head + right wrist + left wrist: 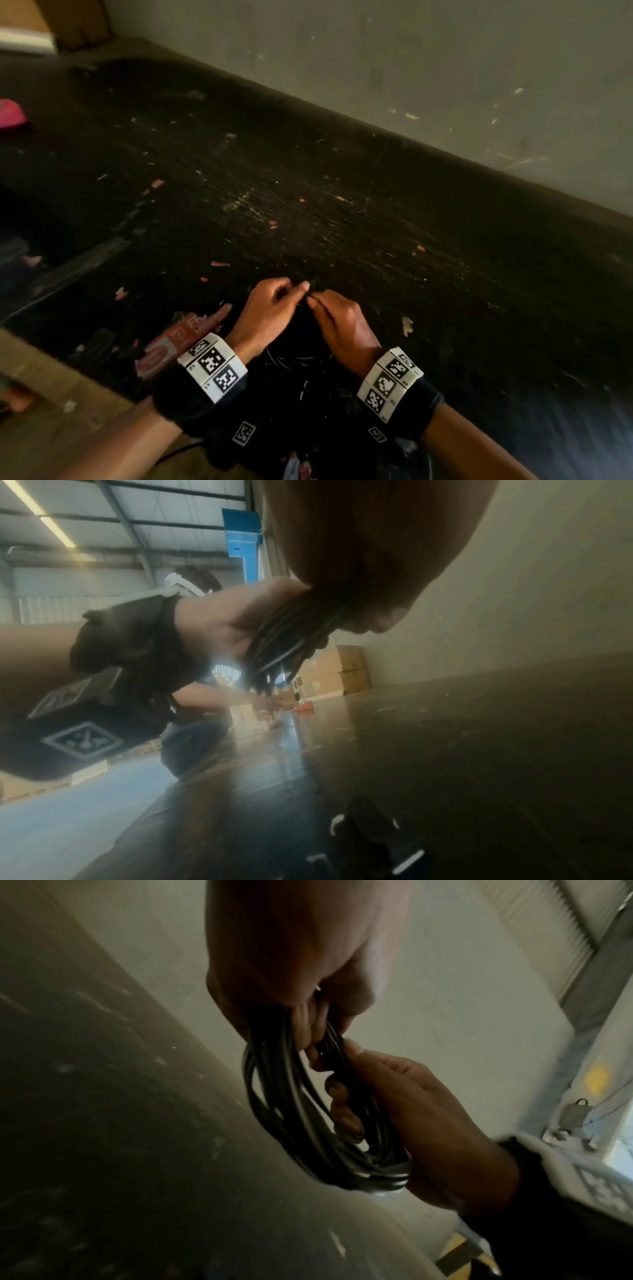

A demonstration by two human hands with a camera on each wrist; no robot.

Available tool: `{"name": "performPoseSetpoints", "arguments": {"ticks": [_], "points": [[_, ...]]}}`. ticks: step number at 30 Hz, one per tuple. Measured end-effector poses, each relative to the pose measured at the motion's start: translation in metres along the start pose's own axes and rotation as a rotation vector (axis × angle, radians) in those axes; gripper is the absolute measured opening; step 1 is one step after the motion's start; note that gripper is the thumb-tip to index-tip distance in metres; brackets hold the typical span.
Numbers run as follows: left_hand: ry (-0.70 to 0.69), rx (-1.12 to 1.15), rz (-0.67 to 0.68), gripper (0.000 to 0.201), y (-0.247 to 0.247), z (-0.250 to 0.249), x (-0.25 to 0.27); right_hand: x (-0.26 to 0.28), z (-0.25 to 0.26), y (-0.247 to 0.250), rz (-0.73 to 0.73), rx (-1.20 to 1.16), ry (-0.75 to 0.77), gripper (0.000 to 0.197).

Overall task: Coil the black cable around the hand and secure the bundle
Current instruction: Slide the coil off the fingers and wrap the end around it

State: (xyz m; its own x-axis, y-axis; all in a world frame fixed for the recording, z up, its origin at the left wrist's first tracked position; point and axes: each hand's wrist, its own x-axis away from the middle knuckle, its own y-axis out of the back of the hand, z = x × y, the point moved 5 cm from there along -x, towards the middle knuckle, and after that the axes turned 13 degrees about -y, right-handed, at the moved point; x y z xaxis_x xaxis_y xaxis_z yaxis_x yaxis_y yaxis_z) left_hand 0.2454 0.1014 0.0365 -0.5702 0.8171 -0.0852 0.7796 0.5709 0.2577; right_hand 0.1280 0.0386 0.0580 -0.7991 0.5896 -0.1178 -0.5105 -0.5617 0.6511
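The black cable is wound into a bundle of several loops that hangs between my two hands above the dark surface. My left hand grips the top of the bundle with curled fingers; from the left wrist view it shows as a fist over the loops. My right hand comes in from the right and pinches the same strands with thumb and fingers. In the right wrist view the cable runs between my right hand and the left hand. The lower loops sag below my wrists.
The dark scuffed surface is littered with small paper scraps and ends at a grey wall. A torn red wrapper lies by my left wrist, and a pink object at the far left. Another person and cardboard boxes are behind.
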Motion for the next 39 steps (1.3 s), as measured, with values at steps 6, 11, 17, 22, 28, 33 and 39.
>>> {"name": "performPoseSetpoints", "arguments": {"ticks": [6,11,17,22,28,33,39], "points": [[0.082,-0.016,-0.019,0.032,0.021,0.029,0.014,0.006,-0.041,-0.016,0.182,0.041,-0.282,0.031],[0.243,0.119,-0.068,0.037,0.03,0.047,0.027,0.027,-0.06,-0.041,0.578,0.61,-0.214,0.03],[0.307,0.195,-0.009,0.025,0.024,0.045,0.042,0.03,-0.048,-0.048,0.649,0.765,-0.156,0.023],[0.323,0.238,0.182,0.011,0.001,0.028,0.05,0.031,-0.046,-0.019,0.427,0.445,-0.272,0.017],[0.194,0.253,0.355,0.016,-0.051,-0.007,0.057,0.054,-0.014,0.038,0.085,0.188,-0.174,0.016],[-0.048,0.165,0.461,0.023,-0.086,-0.042,0.055,0.083,-0.011,0.08,-0.015,0.252,-0.173,0.015],[-0.264,0.038,0.522,0.031,-0.139,-0.084,0.063,0.113,-0.029,0.135,-0.147,0.342,-0.382,0.012]]}}
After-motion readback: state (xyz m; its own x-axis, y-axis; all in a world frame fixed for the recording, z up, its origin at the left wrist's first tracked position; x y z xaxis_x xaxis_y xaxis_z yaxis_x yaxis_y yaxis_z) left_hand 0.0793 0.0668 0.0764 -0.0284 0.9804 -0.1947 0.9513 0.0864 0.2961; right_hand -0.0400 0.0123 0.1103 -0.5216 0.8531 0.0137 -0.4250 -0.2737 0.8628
